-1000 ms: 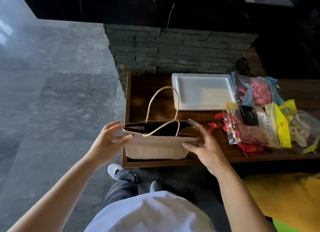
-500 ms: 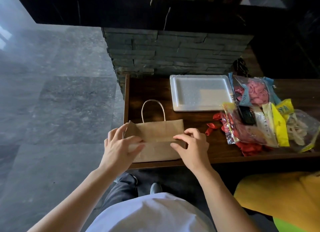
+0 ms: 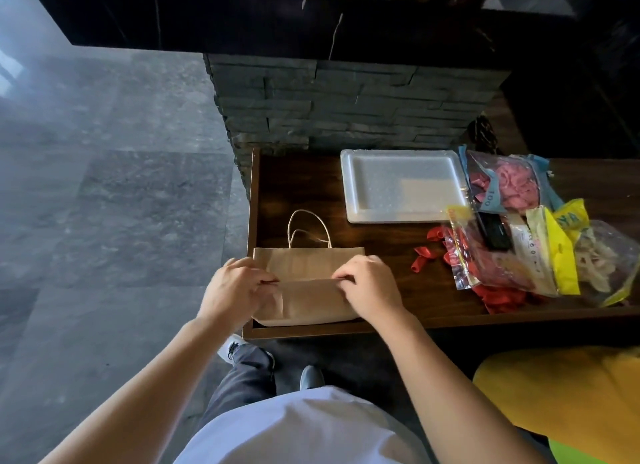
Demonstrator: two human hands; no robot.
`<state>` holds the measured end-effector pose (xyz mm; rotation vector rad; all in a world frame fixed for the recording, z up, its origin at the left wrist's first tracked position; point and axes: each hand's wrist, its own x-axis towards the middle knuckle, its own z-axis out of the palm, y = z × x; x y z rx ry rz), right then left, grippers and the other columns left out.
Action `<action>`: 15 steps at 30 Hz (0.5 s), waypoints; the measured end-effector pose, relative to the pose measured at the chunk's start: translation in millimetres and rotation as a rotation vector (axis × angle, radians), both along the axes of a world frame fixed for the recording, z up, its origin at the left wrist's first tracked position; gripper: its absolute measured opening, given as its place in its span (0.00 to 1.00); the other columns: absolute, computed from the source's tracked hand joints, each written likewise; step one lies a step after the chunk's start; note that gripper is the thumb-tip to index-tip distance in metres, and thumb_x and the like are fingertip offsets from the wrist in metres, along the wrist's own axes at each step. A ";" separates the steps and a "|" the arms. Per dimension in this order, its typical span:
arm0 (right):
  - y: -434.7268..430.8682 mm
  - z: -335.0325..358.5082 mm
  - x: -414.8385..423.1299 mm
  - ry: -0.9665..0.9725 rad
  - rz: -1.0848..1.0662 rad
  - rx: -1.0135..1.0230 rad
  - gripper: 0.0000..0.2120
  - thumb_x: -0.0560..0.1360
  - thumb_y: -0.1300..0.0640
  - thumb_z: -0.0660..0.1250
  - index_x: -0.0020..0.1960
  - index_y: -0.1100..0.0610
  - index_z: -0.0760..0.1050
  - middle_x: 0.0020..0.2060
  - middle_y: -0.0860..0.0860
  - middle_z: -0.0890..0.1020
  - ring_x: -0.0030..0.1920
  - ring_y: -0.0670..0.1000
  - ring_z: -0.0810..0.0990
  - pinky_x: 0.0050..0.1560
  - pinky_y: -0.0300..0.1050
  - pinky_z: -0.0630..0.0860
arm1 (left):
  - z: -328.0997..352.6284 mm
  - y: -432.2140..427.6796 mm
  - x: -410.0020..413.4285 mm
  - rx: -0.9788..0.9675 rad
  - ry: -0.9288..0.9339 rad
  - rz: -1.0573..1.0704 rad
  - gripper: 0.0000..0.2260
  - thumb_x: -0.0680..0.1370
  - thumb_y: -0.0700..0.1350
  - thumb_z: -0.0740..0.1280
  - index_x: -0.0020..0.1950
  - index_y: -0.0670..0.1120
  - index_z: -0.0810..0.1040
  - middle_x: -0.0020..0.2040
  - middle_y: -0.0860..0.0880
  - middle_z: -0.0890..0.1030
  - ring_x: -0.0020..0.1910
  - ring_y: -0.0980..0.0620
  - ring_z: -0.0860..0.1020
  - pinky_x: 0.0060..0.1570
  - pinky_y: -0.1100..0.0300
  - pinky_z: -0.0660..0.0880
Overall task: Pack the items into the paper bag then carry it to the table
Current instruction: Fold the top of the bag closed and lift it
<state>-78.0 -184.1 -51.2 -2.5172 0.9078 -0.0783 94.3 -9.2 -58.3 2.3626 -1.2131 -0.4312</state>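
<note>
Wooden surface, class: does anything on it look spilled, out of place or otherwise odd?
Yes. Loose red balloons lie scattered beside the clear packet of red balloons, apparently spilled out. Also, the paper bag lies flat and folded under the left hand and right hand, not open for packing.

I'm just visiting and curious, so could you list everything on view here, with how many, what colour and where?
paper bag: one, brown, flat on the near left end of the wooden surface, rope handles pointing away
foam tray: one, white, behind the bag to the right
balloon packets: several clear bags, pink, red, cream contents, piled at the right; exact count unclear
loose balloons: a few, red, between bag and packets
wooden surface: one, dark brown
stone wall: grey, behind
yellow cloth: bottom right
left hand: pinching the bag's left fold
right hand: pinching the right fold
</note>
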 end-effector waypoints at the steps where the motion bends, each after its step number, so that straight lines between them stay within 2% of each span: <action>1: -11.4 -4.2 -10.4 0.008 -0.049 0.053 0.07 0.73 0.58 0.74 0.48 0.49 0.86 0.47 0.47 0.82 0.50 0.50 0.76 0.47 0.42 0.74 | -4.4 8.7 7.6 -0.011 0.078 0.053 0.08 0.70 0.46 0.76 0.47 0.55 0.87 0.41 0.55 0.81 0.39 0.53 0.77 0.39 0.62 0.74; 3: -27.2 -12.3 -26.9 -0.007 -0.142 0.206 0.05 0.72 0.56 0.75 0.47 0.48 0.87 0.49 0.47 0.78 0.52 0.48 0.74 0.49 0.38 0.70 | -13.1 21.9 16.3 -0.030 0.259 0.176 0.10 0.69 0.45 0.77 0.47 0.59 0.86 0.42 0.55 0.80 0.38 0.57 0.79 0.38 0.67 0.73; 4: -31.0 -15.4 -31.5 -0.025 -0.186 0.295 0.05 0.71 0.56 0.75 0.46 0.47 0.86 0.53 0.47 0.76 0.55 0.47 0.72 0.53 0.39 0.68 | -17.3 25.4 16.8 -0.035 0.362 0.232 0.11 0.70 0.45 0.77 0.46 0.60 0.86 0.44 0.54 0.80 0.40 0.56 0.81 0.40 0.66 0.75; 6: -31.9 -20.0 -35.7 -0.063 -0.280 0.491 0.05 0.71 0.55 0.76 0.44 0.45 0.86 0.60 0.44 0.72 0.60 0.44 0.67 0.59 0.42 0.66 | -25.1 28.4 14.2 -0.134 0.668 0.333 0.11 0.72 0.39 0.75 0.46 0.57 0.86 0.51 0.48 0.82 0.46 0.49 0.83 0.48 0.56 0.80; 7: -30.5 -21.8 -35.5 -0.094 -0.330 0.603 0.05 0.71 0.55 0.76 0.43 0.44 0.85 0.61 0.43 0.72 0.61 0.44 0.67 0.60 0.43 0.65 | -27.6 28.7 10.9 -0.213 0.836 0.382 0.13 0.73 0.36 0.73 0.46 0.55 0.87 0.53 0.45 0.83 0.48 0.46 0.83 0.50 0.54 0.81; 9: -23.1 -27.1 -34.7 -0.204 -0.408 0.826 0.06 0.72 0.57 0.75 0.42 0.46 0.84 0.58 0.45 0.77 0.61 0.47 0.71 0.58 0.42 0.67 | -32.0 28.1 5.1 -0.311 1.038 0.430 0.16 0.76 0.31 0.67 0.47 0.51 0.88 0.57 0.42 0.83 0.52 0.46 0.81 0.50 0.59 0.80; 11: -12.9 -33.5 -33.2 -0.335 -0.485 1.004 0.06 0.74 0.59 0.72 0.43 0.48 0.82 0.51 0.51 0.82 0.58 0.56 0.76 0.53 0.43 0.71 | -36.1 24.6 -0.7 -0.331 1.026 0.422 0.16 0.77 0.30 0.63 0.53 0.45 0.86 0.64 0.41 0.79 0.59 0.45 0.78 0.57 0.56 0.77; 13: -6.6 -37.6 -29.6 -0.408 -0.573 1.086 0.05 0.74 0.58 0.71 0.44 0.48 0.80 0.52 0.57 0.82 0.58 0.62 0.77 0.52 0.49 0.72 | -38.2 19.6 -6.9 -0.368 0.959 0.410 0.14 0.79 0.32 0.62 0.57 0.44 0.84 0.68 0.41 0.75 0.64 0.44 0.75 0.62 0.48 0.74; 15: -3.6 -40.5 -25.2 -0.442 -0.602 1.096 0.03 0.75 0.55 0.71 0.44 0.47 0.80 0.54 0.59 0.81 0.58 0.63 0.77 0.54 0.53 0.73 | -37.2 15.0 -14.5 -0.426 0.895 0.404 0.13 0.80 0.35 0.63 0.55 0.48 0.84 0.66 0.40 0.77 0.57 0.51 0.79 0.53 0.57 0.77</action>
